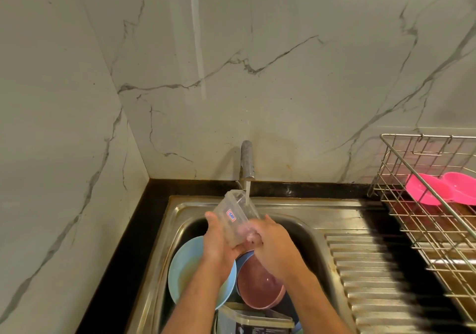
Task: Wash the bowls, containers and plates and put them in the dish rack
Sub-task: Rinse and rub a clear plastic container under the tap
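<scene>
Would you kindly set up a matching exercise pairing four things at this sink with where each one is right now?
Things:
1. clear container
2. blue plate
3. pink bowls
4. brown bowl

Places:
A. in the wire dish rack
B. held in both hands under the running tap
C. in the sink, under the right forearm
D. in the sink, under the left forearm

Pairs: 1-B, 2-D, 3-A, 4-C

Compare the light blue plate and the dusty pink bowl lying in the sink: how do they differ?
The light blue plate is wide and shallow and leans against the sink's left wall; the dusty pink bowl is deeper and narrower and sits open side up. The plate shows brownish residue; the bowl holds a little water. Both lie unheld beneath the hands, not yet racked.
</scene>
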